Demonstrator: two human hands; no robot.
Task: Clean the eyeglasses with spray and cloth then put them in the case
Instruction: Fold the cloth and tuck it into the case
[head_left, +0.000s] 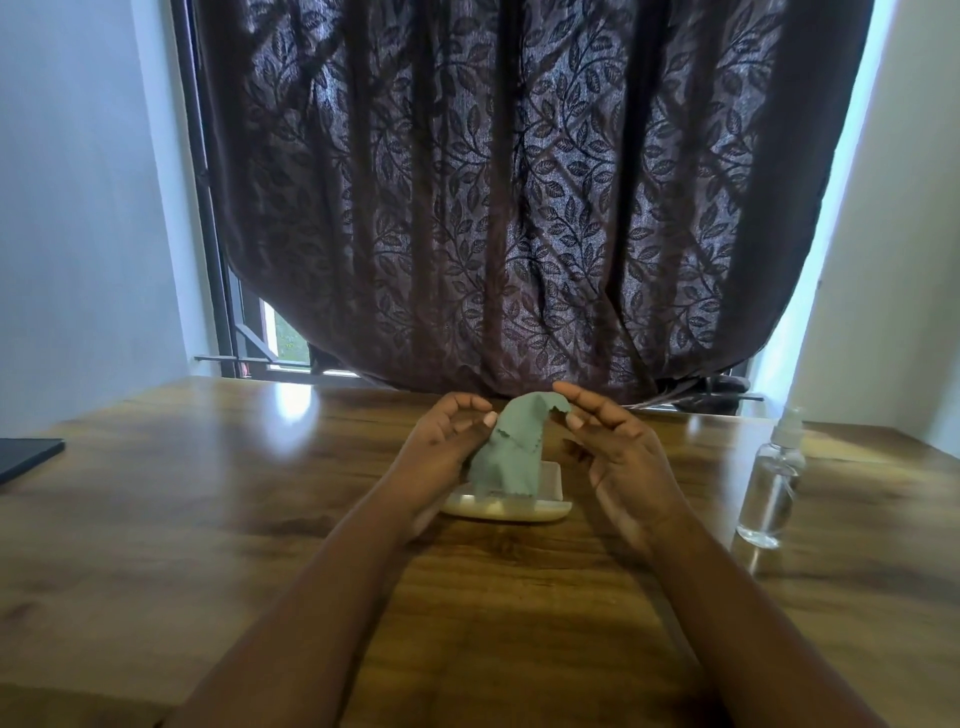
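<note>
Green microfibre cloth pinched between left hand and right hand, raised above cream case mid-table. Eyeglasses not visible, possibly inside cloth. Wiping step, likely; casing next. Spray bottle right. Glossy wooden table; dark leaf-patterned curtain far.

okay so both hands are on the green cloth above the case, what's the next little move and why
Probably spread the green cloth flat between the left hand and right hand: it hangs bunched over the pale case, and no eyeglasses are visible.
</note>
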